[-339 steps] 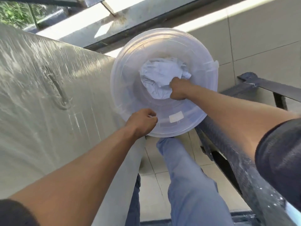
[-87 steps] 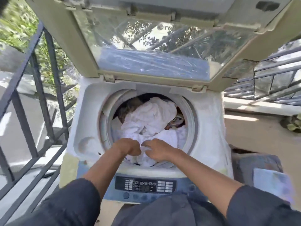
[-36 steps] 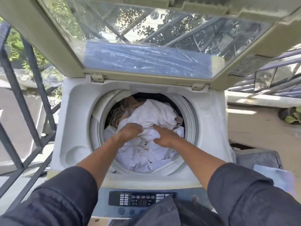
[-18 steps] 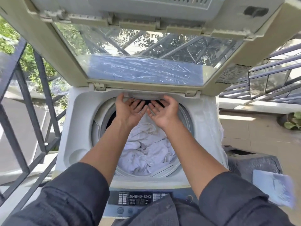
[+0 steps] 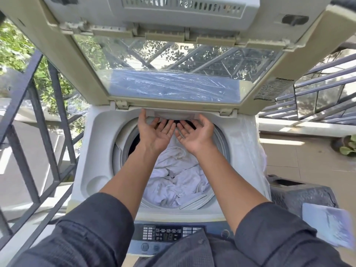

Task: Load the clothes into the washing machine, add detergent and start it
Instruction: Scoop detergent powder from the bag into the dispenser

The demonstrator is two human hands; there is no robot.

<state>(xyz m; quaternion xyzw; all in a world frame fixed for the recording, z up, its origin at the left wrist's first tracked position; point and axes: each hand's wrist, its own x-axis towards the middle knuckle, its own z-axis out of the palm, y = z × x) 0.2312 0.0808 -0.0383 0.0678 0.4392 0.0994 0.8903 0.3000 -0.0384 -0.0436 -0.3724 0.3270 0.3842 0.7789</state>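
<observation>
Now, white top-loading washing machine drum mouth facing up, glass lid raised, crumpled white clothes inside, left hand and right hand spread, palms up.

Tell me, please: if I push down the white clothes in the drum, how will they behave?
The white clothes lie crumpled in soft folds, so they probably give way and partly spring back. They look thin and dry, so likely light.

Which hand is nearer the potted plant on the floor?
Right. The right hand is palm-up over the drum's back rim, on the side toward the potted plant; the left hand is beside it, farther away.
</observation>
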